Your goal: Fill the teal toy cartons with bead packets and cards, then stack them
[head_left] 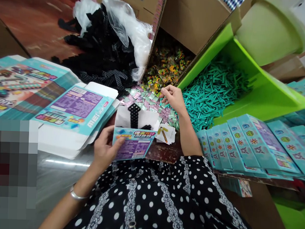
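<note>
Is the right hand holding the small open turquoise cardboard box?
No, the left hand holds the small open turquoise cardboard box; the right hand reaches into the small packets.

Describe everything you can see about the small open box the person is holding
The small open box is printed cardboard, teal with a purple panel of text on its facing side and white inside. Its top flaps stand open, and a black studded piece sticks up out of it. The left hand grips its left side and holds it roughly upright at the table edge, close to the person's body. The right hand is apart from it, over the pile of small packets behind.
</note>
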The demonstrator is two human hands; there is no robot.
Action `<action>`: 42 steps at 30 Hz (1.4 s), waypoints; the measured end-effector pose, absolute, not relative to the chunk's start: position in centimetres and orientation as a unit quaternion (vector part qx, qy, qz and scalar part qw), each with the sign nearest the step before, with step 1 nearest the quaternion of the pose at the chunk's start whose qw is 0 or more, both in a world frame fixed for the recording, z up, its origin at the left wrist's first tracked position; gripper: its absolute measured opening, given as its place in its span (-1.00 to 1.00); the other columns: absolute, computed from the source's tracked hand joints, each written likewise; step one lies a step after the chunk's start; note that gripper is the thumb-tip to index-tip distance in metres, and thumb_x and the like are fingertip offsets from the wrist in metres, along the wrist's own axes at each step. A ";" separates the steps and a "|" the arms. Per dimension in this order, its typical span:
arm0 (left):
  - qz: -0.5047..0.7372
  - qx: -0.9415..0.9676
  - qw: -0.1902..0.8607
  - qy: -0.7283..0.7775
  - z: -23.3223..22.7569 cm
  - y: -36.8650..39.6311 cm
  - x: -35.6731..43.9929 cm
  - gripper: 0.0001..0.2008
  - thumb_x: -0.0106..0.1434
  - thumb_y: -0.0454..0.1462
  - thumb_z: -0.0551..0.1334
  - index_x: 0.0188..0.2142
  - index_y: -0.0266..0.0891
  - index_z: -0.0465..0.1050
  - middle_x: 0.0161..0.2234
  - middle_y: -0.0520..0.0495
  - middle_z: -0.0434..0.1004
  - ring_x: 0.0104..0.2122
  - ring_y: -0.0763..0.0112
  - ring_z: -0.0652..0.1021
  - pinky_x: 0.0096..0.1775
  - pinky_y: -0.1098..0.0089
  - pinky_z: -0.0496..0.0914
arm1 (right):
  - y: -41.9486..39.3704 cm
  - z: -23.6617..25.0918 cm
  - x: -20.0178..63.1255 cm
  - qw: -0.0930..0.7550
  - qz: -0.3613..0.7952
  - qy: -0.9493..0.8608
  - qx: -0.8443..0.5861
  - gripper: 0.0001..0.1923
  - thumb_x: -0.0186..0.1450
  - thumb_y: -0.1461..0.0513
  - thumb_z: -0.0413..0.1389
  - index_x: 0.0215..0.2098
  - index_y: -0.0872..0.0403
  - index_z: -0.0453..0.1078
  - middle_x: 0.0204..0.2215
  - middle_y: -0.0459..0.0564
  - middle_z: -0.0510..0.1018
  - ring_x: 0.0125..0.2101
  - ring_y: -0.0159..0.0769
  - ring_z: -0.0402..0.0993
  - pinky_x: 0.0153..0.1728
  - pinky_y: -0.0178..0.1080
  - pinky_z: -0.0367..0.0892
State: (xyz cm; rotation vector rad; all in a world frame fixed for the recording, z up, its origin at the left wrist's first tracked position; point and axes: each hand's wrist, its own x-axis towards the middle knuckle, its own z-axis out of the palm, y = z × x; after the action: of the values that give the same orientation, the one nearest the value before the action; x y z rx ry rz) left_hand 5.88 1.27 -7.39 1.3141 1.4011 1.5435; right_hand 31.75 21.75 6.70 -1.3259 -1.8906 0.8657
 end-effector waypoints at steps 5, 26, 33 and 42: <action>0.590 0.542 0.268 0.535 -6.9 0.8 5.3 -0.47 0.39 0.15 0.41 0.12 -0.15 0.55 -0.10 -0.09 0.74 -0.24 0.16 0.73 -0.15 0.21 0.67 | 27.2 2.4 31.4 0.146 0.095 -0.752 -0.636 -0.84 0.48 0.28 0.15 -0.11 0.10 0.59 -0.09 0.11 0.77 -0.04 -0.10 0.72 0.02 -0.17 0.54; 0.502 0.519 0.367 0.587 -5.2 1.4 3.4 -0.34 0.33 0.26 0.40 0.13 -0.17 0.61 -0.05 -0.17 0.78 -0.13 0.02 0.73 -0.09 0.13 0.61 | 25.6 4.9 33.4 0.360 0.041 -0.716 -0.596 -0.59 0.59 0.00 0.00 0.21 0.03 0.48 -0.14 0.04 0.66 -0.14 -0.11 0.61 -0.05 -0.12 0.52; 0.474 0.549 0.406 0.556 -4.0 1.8 4.4 -0.34 0.30 0.29 0.40 0.07 -0.17 0.65 -0.08 -0.16 0.78 -0.18 0.04 0.71 -0.17 0.19 0.57 | 16.1 13.5 32.7 0.251 0.243 -0.828 -0.439 -0.59 0.42 -0.07 0.31 0.11 -0.06 0.62 -0.29 -0.09 0.54 -0.20 -0.21 0.49 -0.19 -0.21 0.42; 0.483 0.545 0.397 0.559 -3.3 0.8 3.9 -0.34 0.28 0.28 0.41 0.05 -0.19 0.67 -0.12 -0.19 0.78 -0.21 0.04 0.72 -0.19 0.19 0.60 | 13.4 17.8 32.8 0.314 0.208 -0.822 -0.427 -0.57 0.48 -0.08 0.23 0.15 -0.04 0.57 -0.26 -0.10 0.53 -0.21 -0.26 0.47 -0.26 -0.27 0.32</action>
State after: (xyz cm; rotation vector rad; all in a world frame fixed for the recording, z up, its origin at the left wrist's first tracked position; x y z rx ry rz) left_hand 3.93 0.80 -3.30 1.3815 1.4155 1.2223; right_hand 32.80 13.40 17.79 -1.1248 -2.1685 0.5480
